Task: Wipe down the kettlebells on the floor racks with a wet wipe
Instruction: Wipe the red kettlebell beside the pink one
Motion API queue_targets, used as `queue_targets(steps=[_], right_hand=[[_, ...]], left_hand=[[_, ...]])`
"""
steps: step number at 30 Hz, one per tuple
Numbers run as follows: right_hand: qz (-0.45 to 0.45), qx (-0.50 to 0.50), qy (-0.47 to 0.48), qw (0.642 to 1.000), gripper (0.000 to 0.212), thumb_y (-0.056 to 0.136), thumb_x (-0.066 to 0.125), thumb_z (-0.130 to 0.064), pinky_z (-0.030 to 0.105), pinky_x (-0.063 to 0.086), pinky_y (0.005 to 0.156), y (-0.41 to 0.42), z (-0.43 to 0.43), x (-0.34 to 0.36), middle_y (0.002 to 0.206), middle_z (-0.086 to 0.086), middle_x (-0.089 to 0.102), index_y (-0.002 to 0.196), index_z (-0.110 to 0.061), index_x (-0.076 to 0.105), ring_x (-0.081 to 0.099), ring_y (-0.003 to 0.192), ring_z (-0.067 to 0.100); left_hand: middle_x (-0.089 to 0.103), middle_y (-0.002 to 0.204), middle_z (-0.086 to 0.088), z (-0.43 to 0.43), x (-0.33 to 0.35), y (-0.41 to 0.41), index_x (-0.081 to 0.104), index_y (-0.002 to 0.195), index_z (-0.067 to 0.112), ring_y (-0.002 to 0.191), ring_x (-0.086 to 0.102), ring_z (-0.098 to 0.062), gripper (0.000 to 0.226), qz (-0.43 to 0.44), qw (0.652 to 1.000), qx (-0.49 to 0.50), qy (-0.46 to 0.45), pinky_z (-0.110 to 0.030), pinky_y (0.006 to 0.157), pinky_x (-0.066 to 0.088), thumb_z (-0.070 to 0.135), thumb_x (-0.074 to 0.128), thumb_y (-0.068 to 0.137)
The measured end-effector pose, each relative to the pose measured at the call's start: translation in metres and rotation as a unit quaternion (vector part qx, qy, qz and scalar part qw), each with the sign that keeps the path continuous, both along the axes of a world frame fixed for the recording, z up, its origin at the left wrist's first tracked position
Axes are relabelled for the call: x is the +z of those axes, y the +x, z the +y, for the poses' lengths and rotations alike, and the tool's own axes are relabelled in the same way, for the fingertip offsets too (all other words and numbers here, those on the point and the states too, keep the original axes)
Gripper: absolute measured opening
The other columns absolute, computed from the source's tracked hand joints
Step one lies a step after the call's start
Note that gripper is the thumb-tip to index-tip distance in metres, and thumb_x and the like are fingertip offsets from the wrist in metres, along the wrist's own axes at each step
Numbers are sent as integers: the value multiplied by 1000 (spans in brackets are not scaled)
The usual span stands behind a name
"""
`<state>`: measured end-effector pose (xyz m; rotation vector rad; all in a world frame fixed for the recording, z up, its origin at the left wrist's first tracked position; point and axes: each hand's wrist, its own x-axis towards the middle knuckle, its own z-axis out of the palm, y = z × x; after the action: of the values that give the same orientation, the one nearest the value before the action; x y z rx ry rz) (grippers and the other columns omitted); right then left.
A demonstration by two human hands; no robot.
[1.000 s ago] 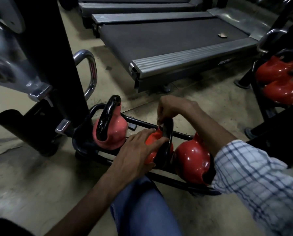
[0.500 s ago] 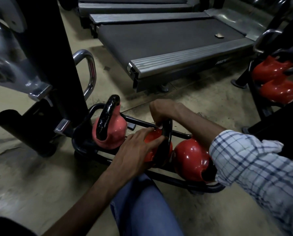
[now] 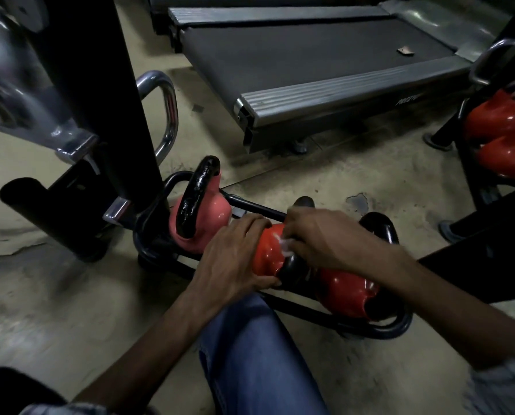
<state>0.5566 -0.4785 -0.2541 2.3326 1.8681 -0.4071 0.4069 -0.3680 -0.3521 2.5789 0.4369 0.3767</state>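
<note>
Seen from the head camera, past a blue denim knee (image 3: 256, 354), a low black tubular floor rack (image 3: 397, 324) sits on the concrete and carries three bells in a row. At its left end stands a pale pink kettlebell with a glossy black handle (image 3: 203, 217), and at its right end is a shiny red kettlebell (image 3: 349, 292). Between them is the middle red kettlebell (image 3: 266, 253), the one being worked on.

The left hand (image 3: 235, 262) lies on the near left side of that middle bell, fingers stretched out and pressed against it, bracing rather than clutching. The right hand (image 3: 322, 235) reaches over from the right with its fingers bunched. It pinches a crumpled white wet wipe (image 3: 284, 245) onto the top of the red body, just beside the foot of the bell's black handle (only a scrap of the wipe shows past the fingers).

I'd say the step in hand is scrubbing the shoulder of the middle bell. The next move calls for taking the wipe round the handle and down the far side, with the bracing hand keeping the bell from rocking on the rails. After that, the bell at the right end.

Beyond the rack's far edge lies a grey treadmill deck (image 3: 325, 55). Off to the far right, more red kettlebells (image 3: 501, 121) sit on a second rack.
</note>
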Motion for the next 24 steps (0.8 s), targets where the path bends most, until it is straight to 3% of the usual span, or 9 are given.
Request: queue_targets(steps=[5,7,10,15,20,24], right_hand=[[-88,-63,59,992,29,101,52,-41,33,47,68,37,21,0,99,-4,60,106,-23,73,58,85,15],[-52,-27,38,998,29,102,49,-39,39,53,75,7,6,-6,101,-3,53,105,-19,69,58,87,17],[19,16,22,999,24,100,52,-39,34,54,78,-40,-22,-15,99,-8,48,106,-23,68,60,89,15],[-14,-84,163,983,21,96,58,-40,29,46,67,-12,-30,-26,98,-10,54,106,-27,71,55,85,10],[37,-121,295,947,14,95,64,-28,28,51,66,-40,-63,-55,96,-7,62,105,-22,72,56,81,7],[4,-134,337,932,9,87,75,-19,18,38,66,-66,-67,-83,86,-6,61,96,-19,73,48,75,5]], left_hand=[[44,148,4,1,2,0,40,146,25,131,47,-15,110,13,1000,-4,2,-38,108,43,69,83,54],[44,148,3,2,3,1,41,146,24,131,47,-16,107,9,1000,-2,1,-39,107,44,67,81,56],[47,145,0,3,1,2,44,145,21,129,49,-18,100,-14,1000,-10,5,-42,102,47,66,74,60],[43,147,4,1,2,3,39,149,27,127,49,-15,102,-9,999,-38,10,-40,100,48,55,82,61],[31,158,-2,6,8,4,29,153,36,136,43,-22,108,14,992,-123,33,-40,101,47,38,89,63],[25,161,-3,9,10,4,20,156,43,139,41,-22,108,16,989,-131,63,-41,103,48,43,86,70]])
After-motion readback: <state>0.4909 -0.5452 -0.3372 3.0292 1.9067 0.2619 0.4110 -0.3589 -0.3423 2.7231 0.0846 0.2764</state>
